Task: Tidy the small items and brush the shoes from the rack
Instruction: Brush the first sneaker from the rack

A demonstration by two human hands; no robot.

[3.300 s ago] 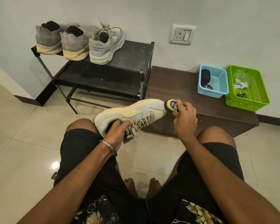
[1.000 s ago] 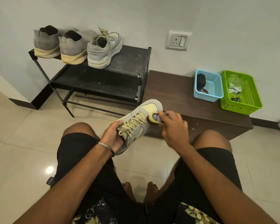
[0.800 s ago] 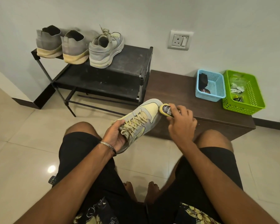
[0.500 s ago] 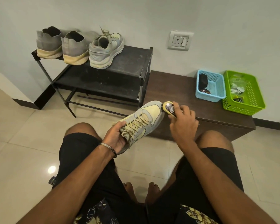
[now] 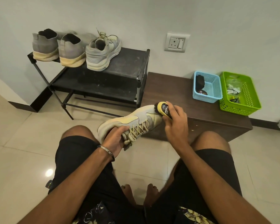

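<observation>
The sneaker (image 5: 132, 122) is being held up above the person's knees, in front of the dark wooden counter (image 5: 171, 88), its long axis running from lower left to upper right, toe pointing up toward the counter and heel toward the left knee, laces turned toward the camera. The left hand (image 5: 115, 139) is gripping it at the collar, fingers tucking into the opening, wrist (wearing a thin metal bangle) angling in from the lower left. The right hand (image 5: 174, 122) is curling around a yellow-backed brush (image 5: 162, 108), knuckles up, and the dark bristles are touching the toe end of the sneaker; the forearm is reaching in from the lower right. On the black shoe rack (image 5: 120, 65) to the left, three more shoes are sitting on the top shelf with heels facing the camera: a grey pair (image 5: 58, 47) and a matching laced sneaker (image 5: 102, 52) just beside them. At the far end of the counter a blue basket (image 5: 215, 84) and a green basket (image 5: 247, 97) are standing side by side, each holding small items too unclear to name.
</observation>
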